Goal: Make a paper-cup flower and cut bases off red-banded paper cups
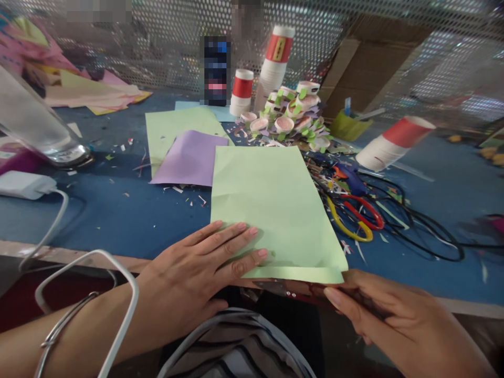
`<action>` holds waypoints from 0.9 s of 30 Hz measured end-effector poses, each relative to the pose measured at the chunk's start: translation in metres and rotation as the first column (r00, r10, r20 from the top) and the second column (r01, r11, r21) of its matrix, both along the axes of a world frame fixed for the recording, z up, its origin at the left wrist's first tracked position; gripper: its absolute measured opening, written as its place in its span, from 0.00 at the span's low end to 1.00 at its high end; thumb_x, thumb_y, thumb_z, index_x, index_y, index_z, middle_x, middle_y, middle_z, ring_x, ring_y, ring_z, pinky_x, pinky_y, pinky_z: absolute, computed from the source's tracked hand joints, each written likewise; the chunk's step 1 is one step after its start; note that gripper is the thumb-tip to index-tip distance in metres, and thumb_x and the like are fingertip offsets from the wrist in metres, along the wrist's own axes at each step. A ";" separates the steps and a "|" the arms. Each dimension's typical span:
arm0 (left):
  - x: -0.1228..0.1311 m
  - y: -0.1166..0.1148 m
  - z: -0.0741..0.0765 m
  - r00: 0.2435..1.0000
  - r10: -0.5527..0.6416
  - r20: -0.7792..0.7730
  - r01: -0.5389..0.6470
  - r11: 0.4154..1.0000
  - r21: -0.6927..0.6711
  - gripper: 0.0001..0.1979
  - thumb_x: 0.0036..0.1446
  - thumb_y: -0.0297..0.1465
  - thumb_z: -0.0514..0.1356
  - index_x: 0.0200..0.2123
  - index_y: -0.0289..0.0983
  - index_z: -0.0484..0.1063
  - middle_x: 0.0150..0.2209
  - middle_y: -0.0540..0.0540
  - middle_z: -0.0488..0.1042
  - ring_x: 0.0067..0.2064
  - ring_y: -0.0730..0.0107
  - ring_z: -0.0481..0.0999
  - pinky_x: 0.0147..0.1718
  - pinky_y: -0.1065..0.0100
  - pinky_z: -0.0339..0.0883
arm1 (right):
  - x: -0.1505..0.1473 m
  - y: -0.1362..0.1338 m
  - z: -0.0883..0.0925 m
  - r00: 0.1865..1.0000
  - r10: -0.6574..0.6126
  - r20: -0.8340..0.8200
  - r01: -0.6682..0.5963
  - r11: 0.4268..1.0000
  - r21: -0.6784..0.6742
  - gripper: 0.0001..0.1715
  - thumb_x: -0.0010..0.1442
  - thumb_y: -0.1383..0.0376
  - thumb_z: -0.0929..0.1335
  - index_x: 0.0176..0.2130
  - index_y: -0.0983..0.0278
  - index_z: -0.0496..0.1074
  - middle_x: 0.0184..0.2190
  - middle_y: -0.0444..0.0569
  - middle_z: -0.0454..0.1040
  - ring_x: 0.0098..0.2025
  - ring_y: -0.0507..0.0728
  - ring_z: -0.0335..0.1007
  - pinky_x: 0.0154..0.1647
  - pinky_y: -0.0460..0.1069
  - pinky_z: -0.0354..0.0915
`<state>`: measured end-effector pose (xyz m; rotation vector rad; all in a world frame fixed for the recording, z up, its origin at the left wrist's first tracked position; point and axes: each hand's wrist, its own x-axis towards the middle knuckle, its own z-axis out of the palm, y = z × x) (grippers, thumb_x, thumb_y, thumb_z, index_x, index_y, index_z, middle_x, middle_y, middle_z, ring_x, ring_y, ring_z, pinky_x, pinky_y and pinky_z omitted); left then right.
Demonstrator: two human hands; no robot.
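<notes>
A light green sheet of paper (268,199) lies at the table's front edge, with a narrow band along its near side that looks creased or folded. My left hand (214,257) is flat on its lower left part, fingers stretched out. At the near right corner is my right hand (394,320), its fingers curled and thumb close to the forefinger; what sits between them is hidden. A purple sheet (191,160) and another green sheet (157,128) lie behind, partly overlapped. To the right are scissors with a yellow handle (350,223) and a red handle (374,212).
Behind stand stacked paper cups (241,92) and a pile of small cut cup pieces (283,124) with green tabs. Another cup stack (394,144) leans at right near a black cable (437,247). A clear glass (59,131) and white charger (25,185) are left. Paper scraps litter the table.
</notes>
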<state>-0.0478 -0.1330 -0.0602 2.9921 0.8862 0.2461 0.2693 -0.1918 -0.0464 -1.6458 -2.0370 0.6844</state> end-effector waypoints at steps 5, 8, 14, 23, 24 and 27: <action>0.000 -0.001 0.000 1.000 0.002 -0.007 -0.002 1.000 -0.014 0.42 0.62 0.38 0.65 0.74 0.47 0.51 0.76 0.52 0.47 0.76 0.64 0.49 0.75 0.57 0.43 | -0.005 0.000 -0.003 1.000 0.007 0.001 -0.007 1.000 0.017 0.14 0.68 0.54 0.68 0.36 0.58 0.79 0.23 0.41 0.77 0.17 0.49 0.66 0.17 0.41 0.64; 0.000 -0.002 0.001 1.000 0.011 -0.011 -0.012 0.999 -0.041 0.44 0.60 0.38 0.66 0.74 0.47 0.49 0.77 0.52 0.46 0.77 0.63 0.48 0.75 0.57 0.41 | -0.008 0.002 -0.003 1.000 0.016 0.018 -0.016 0.999 0.049 0.16 0.67 0.54 0.67 0.34 0.58 0.80 0.24 0.42 0.78 0.17 0.49 0.67 0.18 0.42 0.66; -0.001 0.000 0.003 1.000 -0.011 0.009 0.012 0.997 -0.076 0.45 0.60 0.36 0.66 0.75 0.47 0.48 0.77 0.50 0.47 0.76 0.61 0.49 0.75 0.55 0.44 | -0.004 0.002 -0.004 1.000 0.001 0.005 -0.001 0.998 -0.058 0.16 0.65 0.51 0.69 0.40 0.56 0.83 0.19 0.42 0.76 0.15 0.53 0.67 0.14 0.45 0.67; 0.001 0.005 0.007 0.984 0.002 0.180 0.025 0.989 -0.148 0.25 0.68 0.39 0.59 0.63 0.34 0.63 0.71 0.37 0.63 0.73 0.59 0.59 0.71 0.51 0.55 | 0.002 -0.012 -0.008 0.972 -0.218 -0.082 0.214 0.976 -0.048 0.20 0.60 0.45 0.71 0.34 0.57 0.82 0.19 0.43 0.74 0.17 0.52 0.65 0.16 0.45 0.65; 0.002 0.006 0.006 0.979 0.021 0.205 0.014 0.986 -0.167 0.21 0.69 0.38 0.58 0.60 0.34 0.65 0.70 0.36 0.65 0.72 0.58 0.62 0.70 0.50 0.57 | 0.003 -0.013 -0.008 0.971 -0.223 -0.085 0.220 0.974 -0.046 0.20 0.60 0.46 0.71 0.34 0.57 0.82 0.20 0.43 0.74 0.17 0.52 0.64 0.17 0.45 0.65; 0.009 0.008 0.007 0.962 0.086 0.259 -0.020 0.969 -0.247 0.10 0.69 0.32 0.56 0.51 0.34 0.69 0.65 0.34 0.70 0.69 0.55 0.66 0.66 0.48 0.63 | 0.003 -0.014 -0.007 0.968 -0.234 -0.089 0.230 0.972 -0.053 0.19 0.60 0.47 0.71 0.34 0.58 0.82 0.20 0.42 0.74 0.18 0.51 0.63 0.18 0.44 0.64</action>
